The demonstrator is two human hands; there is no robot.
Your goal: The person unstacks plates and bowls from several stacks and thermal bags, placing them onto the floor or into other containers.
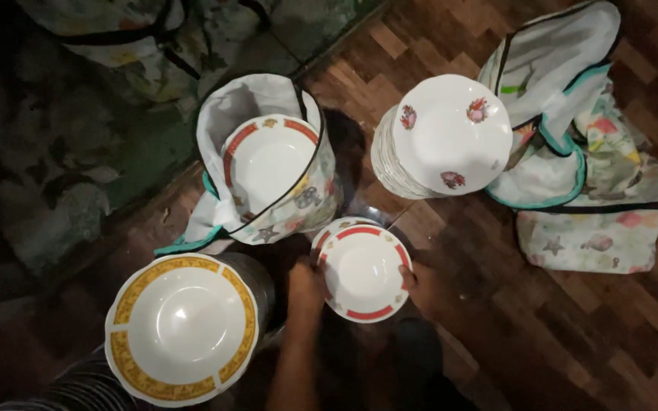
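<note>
1. I am looking straight down through the head camera at a dim wooden parquet floor (496,304), and I am holding a small stack of red-banded plates (364,272) between both hands, just below the middle of the view.
2. My left hand (306,289) is gripping the stack's left rim, fingers curled narrow against the edge; the light is poor, so I cannot tell how far the fingertips are reaching underneath.
3. My right hand (419,283) is pressing on the right rim, fingers closed onto it in the same way.
4. The stack seems to be raised a little above the floor, though the darkness beneath it is keeping me from being sure.
5. Just above and to the left, an open quilted plate case (226,114) is standing with more red-banded plates (268,156) already sitting inside it.
6. I judge that I am in the middle of carrying plates of that pattern, with the case as the matching place nearest to them.
7. Any next move is calling for a level, two-handed grip, since the plates are loosely stacked and could slide.
8. A tall stack of yellow-banded plates (182,327) is standing close to my left forearm, so that arm needs care.
9. A stack of flower-patterned plates (445,137) is standing further right, beside an empty floral case (595,221).
</note>
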